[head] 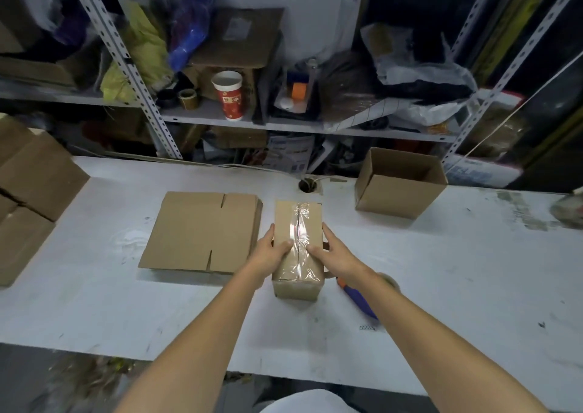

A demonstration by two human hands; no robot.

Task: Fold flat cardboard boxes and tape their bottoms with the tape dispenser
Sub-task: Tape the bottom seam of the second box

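A small folded cardboard box stands bottom-up in the middle of the white table, with clear tape running along its centre seam. My left hand grips its left side, thumb on top. My right hand grips its right side, thumb pressing near the tape. A stack of flat cardboard boxes lies just left of it. The tape dispenser, with a purple handle and orange part, lies on the table under my right forearm, partly hidden.
An open, upright folded box sits at the back right. More brown boxes pile up at the left edge. A cable hole is behind the taped box. Cluttered metal shelves with a red cup stand behind.
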